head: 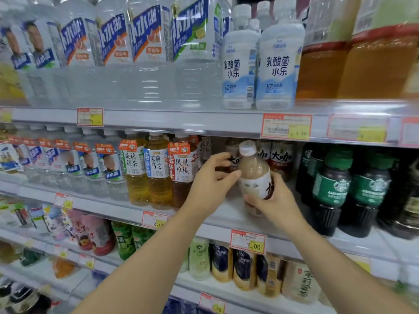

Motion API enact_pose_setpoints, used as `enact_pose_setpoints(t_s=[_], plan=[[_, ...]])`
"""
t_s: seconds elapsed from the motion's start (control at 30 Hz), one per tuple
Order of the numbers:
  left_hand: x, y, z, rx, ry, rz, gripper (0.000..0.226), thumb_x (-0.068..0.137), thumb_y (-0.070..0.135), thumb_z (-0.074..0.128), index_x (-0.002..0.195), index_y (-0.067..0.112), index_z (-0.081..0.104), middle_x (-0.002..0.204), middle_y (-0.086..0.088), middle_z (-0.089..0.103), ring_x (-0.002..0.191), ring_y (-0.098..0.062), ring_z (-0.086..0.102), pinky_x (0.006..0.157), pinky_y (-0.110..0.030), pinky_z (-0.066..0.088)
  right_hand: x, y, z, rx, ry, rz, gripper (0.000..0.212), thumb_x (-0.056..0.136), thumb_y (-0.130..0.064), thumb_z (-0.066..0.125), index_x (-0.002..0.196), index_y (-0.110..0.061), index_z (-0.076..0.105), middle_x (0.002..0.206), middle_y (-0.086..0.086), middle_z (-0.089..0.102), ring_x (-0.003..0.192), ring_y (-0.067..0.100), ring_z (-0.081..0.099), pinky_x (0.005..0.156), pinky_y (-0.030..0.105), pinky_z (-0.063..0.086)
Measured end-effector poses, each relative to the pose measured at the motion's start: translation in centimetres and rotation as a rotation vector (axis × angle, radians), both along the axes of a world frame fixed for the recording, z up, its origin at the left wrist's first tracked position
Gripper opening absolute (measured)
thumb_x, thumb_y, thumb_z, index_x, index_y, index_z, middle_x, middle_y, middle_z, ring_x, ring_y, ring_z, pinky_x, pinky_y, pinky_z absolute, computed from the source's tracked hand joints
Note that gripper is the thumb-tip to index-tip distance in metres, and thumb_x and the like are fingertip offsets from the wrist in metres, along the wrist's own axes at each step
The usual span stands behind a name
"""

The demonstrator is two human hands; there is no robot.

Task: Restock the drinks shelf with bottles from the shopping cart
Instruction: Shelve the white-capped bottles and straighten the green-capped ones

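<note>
Beside coffee bottles (330, 191), right hand (275, 203) grips bottle (254, 172); open left hand (210, 181) touches it.

Shop, stocked drinks shelves (172, 123), price tags (286, 126)

White metal shelving (181, 120) w/ several tiers is filling the whole view; red-yellow price tags (286, 126) are sitting on its front rails. Even light is falling, prob. from overhead.
</note>
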State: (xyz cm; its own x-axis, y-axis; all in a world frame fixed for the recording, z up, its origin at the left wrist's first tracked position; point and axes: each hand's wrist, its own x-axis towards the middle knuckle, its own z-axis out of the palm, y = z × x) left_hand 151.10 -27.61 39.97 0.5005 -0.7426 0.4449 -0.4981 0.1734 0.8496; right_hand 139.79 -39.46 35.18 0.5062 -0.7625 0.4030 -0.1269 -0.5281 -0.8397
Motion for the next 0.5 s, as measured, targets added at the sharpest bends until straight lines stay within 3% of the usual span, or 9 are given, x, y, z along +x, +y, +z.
enact_pose_setpoints(t_s=[0.07, 0.13, 0.23, 0.33, 0.43, 0.5], plan=[[0.3, -1.1, -1.1, 0.127, -0.010, -0.041, 0.048, 0.090, 0.024, 0.060, 0.134, 0.027, 0.043, 0.125, 0.010, 0.053, 0.089, 0.007, 0.055, 0.070, -0.006, 0.043, 0.1, -1.5, -0.3, 0.044, -0.011, -0.103, 0.068, 0.067, -0.029, 0.081, 0.123, -0.014, 0.046, 0.111, -0.002, 0.060, 0.101, 0.016, 0.058, 0.080, 0.029, 0.044], [0.1, -2.1, -2.0, 0.210, -0.032, -0.122, 0.049, 0.092, 0.026, 0.057, 0.138, 0.027, 0.040, 0.135, 0.007, 0.047, 0.102, 0.002, 0.054, 0.075, -0.002, 0.039, 0.3, -2.7, -0.7, 0.076, -0.006, -0.167, 0.067, 0.068, -0.030, 0.081, 0.120, -0.009, 0.045, 0.106, -0.002, 0.059, 0.098, 0.016, 0.058, 0.077, 0.029, 0.044], [-1.1, -3.7, -3.3, 0.252, -0.004, -0.233, 0.054, 0.093, 0.027, 0.056, 0.142, 0.030, 0.033, 0.130, 0.019, 0.043, 0.123, -0.008, 0.047, 0.096, -0.018, 0.036, 0.3, -3.3, -1.4, 0.010, 0.025, -0.176, 0.065, 0.067, -0.027, 0.079, 0.121, -0.009, 0.047, 0.109, 0.002, 0.061, 0.101, 0.019, 0.059, 0.078, 0.030, 0.047], [-1.4, -5.3, -4.7, 0.179, 0.092, -0.309, 0.055, 0.090, 0.023, 0.060, 0.137, 0.036, 0.035, 0.120, 0.029, 0.049, 0.121, -0.007, 0.051, 0.102, -0.027, 0.039, -1.6, -2.2, -1.3, -0.066, 0.085, -0.028, 0.064, 0.073, -0.015, 0.073, 0.130, -0.022, 0.043, 0.120, 0.000, 0.056, 0.110, 0.014, 0.054, 0.091, 0.030, 0.045], [-1.0, -6.7, -5.4, 0.137, 0.109, -0.216, 0.065, 0.077, 0.031, 0.072, 0.133, 0.027, 0.040, 0.116, 0.015, 0.060, 0.108, -0.003, 0.057, 0.096, -0.028, 0.046, -4.5, -0.9, -0.7, -0.090, 0.289, 0.155, 0.065, 0.083, -0.011, 0.064, 0.139, -0.027, 0.036, 0.130, -0.002, 0.051, 0.122, 0.012, 0.048, 0.104, 0.034, 0.041], [-1.0, -7.5, -5.3, 0.135, 0.089, -0.141, 0.061, 0.075, 0.025, 0.077, 0.125, 0.023, 0.042, 0.111, 0.010, 0.060, 0.099, 0.002, 0.057, 0.090, -0.023, 0.048, -6.4, -0.2, -0.4, -0.189, 0.387, 0.144, 0.055, 0.086, -0.014, 0.062, 0.138, -0.022, 0.043, 0.130, -0.007, 0.052, 0.121, 0.007, 0.047, 0.104, 0.021, 0.036]])
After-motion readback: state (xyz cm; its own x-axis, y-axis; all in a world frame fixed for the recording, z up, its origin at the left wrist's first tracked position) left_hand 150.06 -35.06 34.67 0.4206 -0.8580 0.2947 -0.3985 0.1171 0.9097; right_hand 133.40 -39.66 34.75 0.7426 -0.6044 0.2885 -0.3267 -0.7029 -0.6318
